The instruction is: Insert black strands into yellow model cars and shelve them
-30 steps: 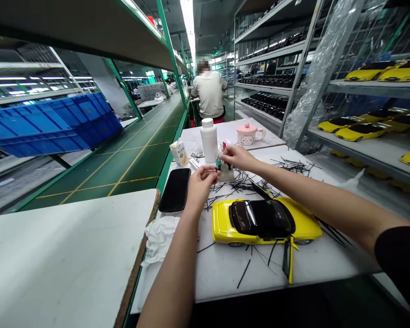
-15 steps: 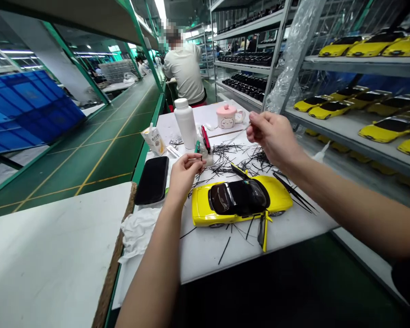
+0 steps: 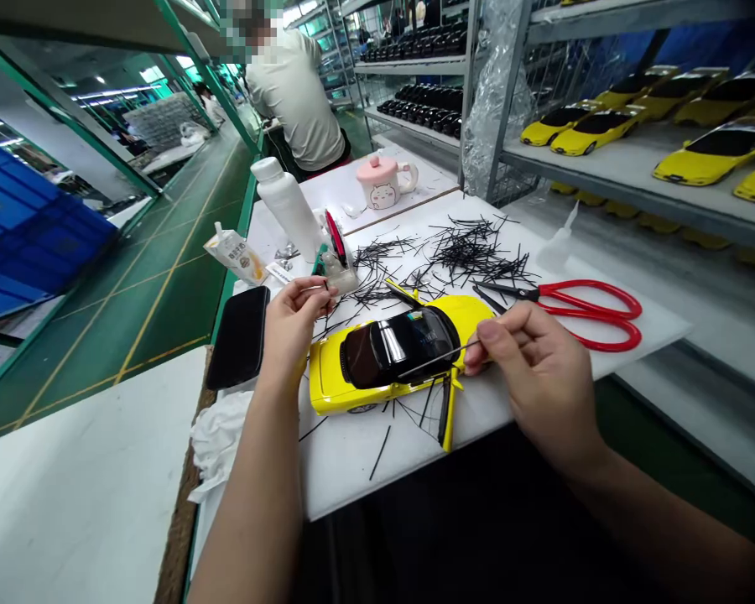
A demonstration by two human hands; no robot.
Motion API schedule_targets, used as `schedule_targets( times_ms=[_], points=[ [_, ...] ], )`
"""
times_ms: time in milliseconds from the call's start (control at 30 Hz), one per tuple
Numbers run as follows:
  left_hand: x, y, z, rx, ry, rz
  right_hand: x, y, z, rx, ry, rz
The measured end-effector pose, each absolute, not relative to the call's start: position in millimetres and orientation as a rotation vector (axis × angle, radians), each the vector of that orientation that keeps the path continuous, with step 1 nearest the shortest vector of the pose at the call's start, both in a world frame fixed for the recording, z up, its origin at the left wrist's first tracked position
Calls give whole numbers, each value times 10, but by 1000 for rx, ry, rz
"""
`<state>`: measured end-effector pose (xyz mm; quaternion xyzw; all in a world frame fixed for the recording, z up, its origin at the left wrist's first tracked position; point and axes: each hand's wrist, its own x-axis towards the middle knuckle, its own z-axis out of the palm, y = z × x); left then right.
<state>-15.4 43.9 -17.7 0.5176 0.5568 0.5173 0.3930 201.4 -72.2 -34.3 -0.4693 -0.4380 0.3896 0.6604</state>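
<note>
A yellow model car (image 3: 471, 315) with a black roof stands on the white work board (image 3: 352, 474), both its doors swung out. My right hand (image 3: 534, 369) pinches a thin metal rod (image 3: 440, 359), whose tip reaches over the car's side by the near open door (image 3: 448, 411). My left hand (image 3: 295, 323) is closed in a pinch above the rear of the car, beside a small clear holder (image 3: 341, 277); a tiny dark bit shows at its fingertips, too small to name. Red-handled scissors (image 3: 588, 306) lie right of the car, their blades partly behind my right hand.
Black strips (image 3: 471, 252) lie scattered behind the car. Around the board are a phone (image 3: 237, 335), a white bottle (image 3: 286, 205), a drink carton (image 3: 236, 254), a pink-lidded mug (image 3: 381, 180) and crumpled tissue (image 3: 220, 440). Racks of yellow cars (image 3: 597, 130) stand right; a person (image 3: 299, 96) sits ahead.
My right hand has come down from above the back of the board to the car's near side, bringing the rod over it. The scissors' handles now show. The view has shifted right.
</note>
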Motion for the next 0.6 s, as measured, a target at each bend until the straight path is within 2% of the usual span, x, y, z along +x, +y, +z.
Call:
schedule_targets(
  times_ms=[600],
  points=[
    [-116,482,-231,1296,1497,1223,1879,-728,-499,-1015,-1044,876]
  ],
)
